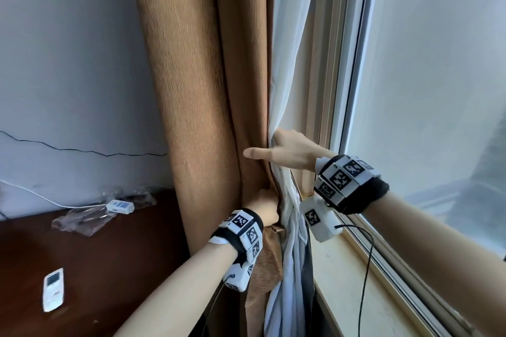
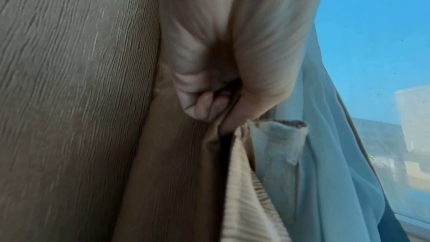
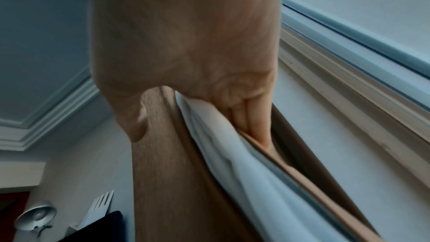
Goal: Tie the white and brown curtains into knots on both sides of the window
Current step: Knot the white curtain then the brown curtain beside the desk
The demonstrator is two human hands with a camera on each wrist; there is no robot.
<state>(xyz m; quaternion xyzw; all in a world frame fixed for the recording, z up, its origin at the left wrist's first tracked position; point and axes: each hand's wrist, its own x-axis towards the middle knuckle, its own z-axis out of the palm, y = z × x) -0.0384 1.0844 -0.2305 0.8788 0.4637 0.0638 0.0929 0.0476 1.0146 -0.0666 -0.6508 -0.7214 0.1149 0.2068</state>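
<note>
The brown curtain (image 1: pixel 197 90) hangs in thick folds at the centre, and the sheer white curtain (image 1: pixel 290 63) hangs just right of it against the window frame. My left hand (image 1: pixel 264 206) grips a gathered fold of the brown curtain (image 2: pixel 69 98) low down, fingers (image 2: pixel 204 106) curled into the cloth, with the white curtain (image 2: pixel 314 172) beside it. Higher up, my right hand (image 1: pixel 284 149) clasps both curtains. Its thumb lies across the brown curtain (image 3: pixel 163 172) and its fingers (image 3: pixel 253 122) reach behind the white curtain (image 3: pixel 232 163). Below my hands the white cloth hangs twisted.
A dark wooden desk (image 1: pixel 109 268) stands at the left with a white remote (image 1: pixel 53 290), a white adapter (image 1: pixel 120 205) on a cable and crumpled plastic wrap (image 1: pixel 82 221). The window sill (image 1: pixel 356 282) and glass (image 1: pixel 438 90) lie close on the right.
</note>
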